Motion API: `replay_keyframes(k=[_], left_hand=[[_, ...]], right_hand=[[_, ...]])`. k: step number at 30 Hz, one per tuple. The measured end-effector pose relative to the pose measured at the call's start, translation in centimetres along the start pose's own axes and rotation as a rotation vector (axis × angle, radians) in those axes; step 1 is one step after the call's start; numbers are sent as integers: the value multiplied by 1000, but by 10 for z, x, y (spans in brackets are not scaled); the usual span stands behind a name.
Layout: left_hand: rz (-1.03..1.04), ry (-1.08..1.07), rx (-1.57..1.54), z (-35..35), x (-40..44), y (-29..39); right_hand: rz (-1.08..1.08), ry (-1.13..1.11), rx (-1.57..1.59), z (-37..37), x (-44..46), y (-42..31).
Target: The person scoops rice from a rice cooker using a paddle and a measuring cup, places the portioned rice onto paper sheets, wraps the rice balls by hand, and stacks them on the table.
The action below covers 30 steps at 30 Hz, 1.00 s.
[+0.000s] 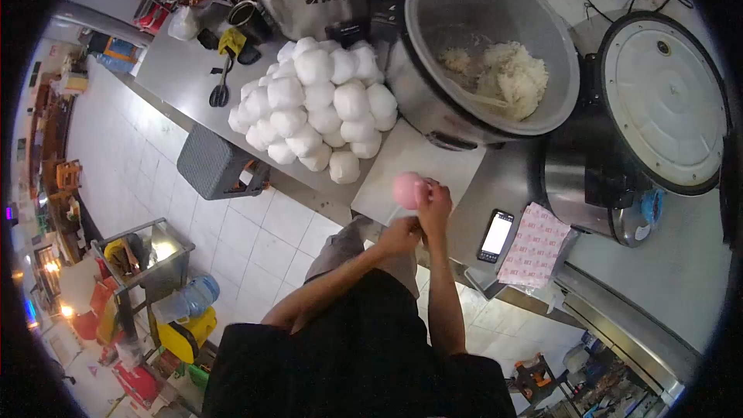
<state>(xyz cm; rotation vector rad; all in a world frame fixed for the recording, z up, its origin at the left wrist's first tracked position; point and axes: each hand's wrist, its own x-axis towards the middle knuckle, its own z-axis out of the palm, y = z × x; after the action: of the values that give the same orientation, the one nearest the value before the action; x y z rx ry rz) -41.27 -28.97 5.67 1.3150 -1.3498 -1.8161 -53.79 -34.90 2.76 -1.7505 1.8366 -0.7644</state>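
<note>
A round pink bundle (408, 190) is in my right hand (436, 205), whose fingers are wrapped round its right side. My left hand (399, 236) is closed just below, close against the right hand; what it grips, if anything, is hidden. Both hands are over the front edge of a pale board (391, 162) on the steel counter. To the left of the board a large heap of white wrapped balls (318, 95) is stacked. Behind it stands an open cooker (412, 85) with white rice (517, 77) inside.
A closed steel cooker (298, 8) stands behind the heap. On the right are a phone (495, 236), pink printed sheets (535, 245) and another cooker with its lid (664, 101) raised. Black scissors (220, 95) lie at the left. A grey stool (209, 161) stands beside the counter.
</note>
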Motion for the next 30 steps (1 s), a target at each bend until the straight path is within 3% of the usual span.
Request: replay_keyframes(k=[2, 5, 8, 11, 15, 19, 24, 27, 30], left_hand=[[13, 28, 330, -3, 21, -55], [-40, 81, 296, -22, -17, -40], [-80, 280, 395, -52, -34, -42], [340, 447, 729, -73, -25, -52], [337, 285, 1008, -86, -25, -77], [268, 216, 999, -89, -26, -79], [267, 245, 921, -89, -31, -57], [259, 244, 836, -91, -30, -61], [256, 301, 708, -105, -24, -70]], right_hand=[[-54, 98, -112, 31, -26, 20], [-16, 108, -103, 26, -33, -2], [5, 116, -136, 13, -24, -35], [-25, 3, -266, 21, -39, -34], [-117, -171, -294, 19, -25, -9], [-208, -406, -323, -17, 4, -1], [-218, -477, -261, -29, 24, 18], [-227, -327, -64, -29, 26, 15], [-265, -234, -169, -45, 24, -4]])
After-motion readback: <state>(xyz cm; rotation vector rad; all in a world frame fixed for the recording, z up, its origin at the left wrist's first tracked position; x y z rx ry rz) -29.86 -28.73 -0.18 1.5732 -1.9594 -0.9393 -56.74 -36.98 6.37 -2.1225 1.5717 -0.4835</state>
